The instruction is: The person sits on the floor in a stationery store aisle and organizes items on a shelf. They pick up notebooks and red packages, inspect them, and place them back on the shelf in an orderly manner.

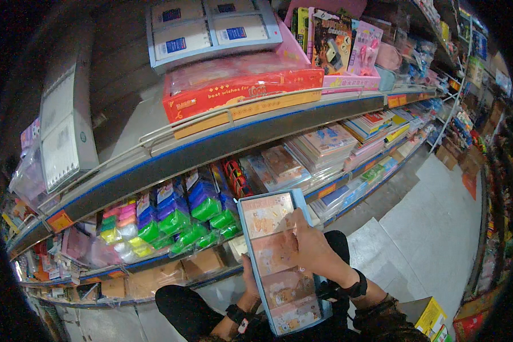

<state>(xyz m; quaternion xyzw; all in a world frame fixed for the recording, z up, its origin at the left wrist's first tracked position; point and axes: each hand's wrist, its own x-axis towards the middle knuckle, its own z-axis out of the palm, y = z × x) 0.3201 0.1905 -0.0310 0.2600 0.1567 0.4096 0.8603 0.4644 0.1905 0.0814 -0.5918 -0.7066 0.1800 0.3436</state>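
Observation:
A long light-blue box is held tilted over my lap, with several small printed notebooks or card packs laid in a column inside it. My left hand grips the box's left edge from below, the thumb along its side. My right hand lies over the box's right side, its fingers on the upper packs; whether they pinch one cannot be told. Dark bands are on both wrists. Just beyond the box, the lower shelf holds bagged colored blocks, perhaps modelling clay, and stacked notebooks in clear wrap.
The upper shelf carries a red display box, a blue box of spiral notebooks and a pink display box behind a wire rail. A yellow box stands on the floor at lower right. More shelving curves along the right.

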